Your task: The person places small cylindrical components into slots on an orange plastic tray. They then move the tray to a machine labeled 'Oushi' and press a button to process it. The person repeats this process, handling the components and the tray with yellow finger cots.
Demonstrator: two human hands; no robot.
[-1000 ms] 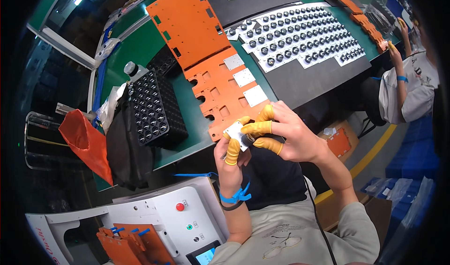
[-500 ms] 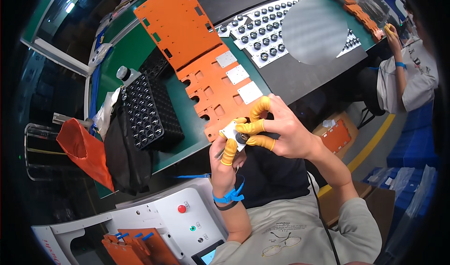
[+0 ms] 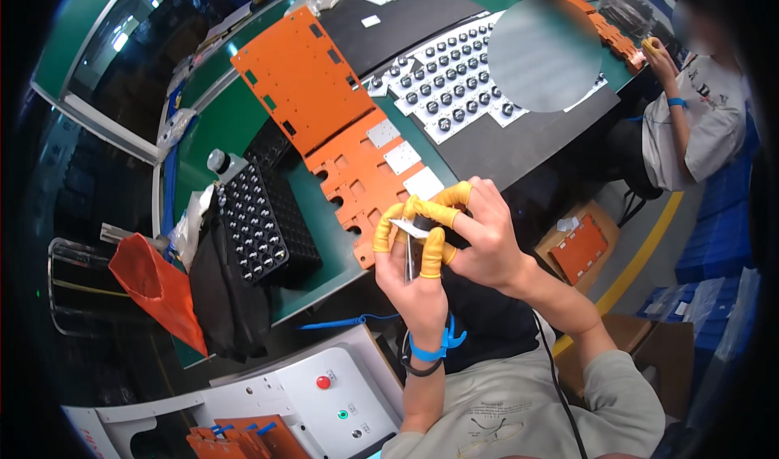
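Observation:
My left hand [image 3: 418,293], with yellow finger cots, is closed on a small white square plate [image 3: 408,228], now tilted nearly edge-on. A black round part [image 3: 423,224] sits against the plate, mostly hidden by fingers. My right hand [image 3: 493,236], also in yellow cots, pinches around this part from the right. A thin metal tool [image 3: 409,262], perhaps tweezers, shows along my left palm. Just beyond both hands lies an orange fixture board [image 3: 345,185] with cutouts. Three white plates, the nearest white plate [image 3: 423,184] among them, rest along its right side.
A black rack [image 3: 302,244] of small parts stands left on the green table. Farther back, white plates with black knobs [image 3: 446,94] lie on a black mat [image 3: 519,146]. A machine panel [image 3: 304,398] is lower left. A co-worker [image 3: 698,122] sits at the right.
My left wrist has turned, and the white plate has tipped from face-up to nearly edge-on. Both hands have shifted slightly to the right, and my right fingers have closed in around the part.

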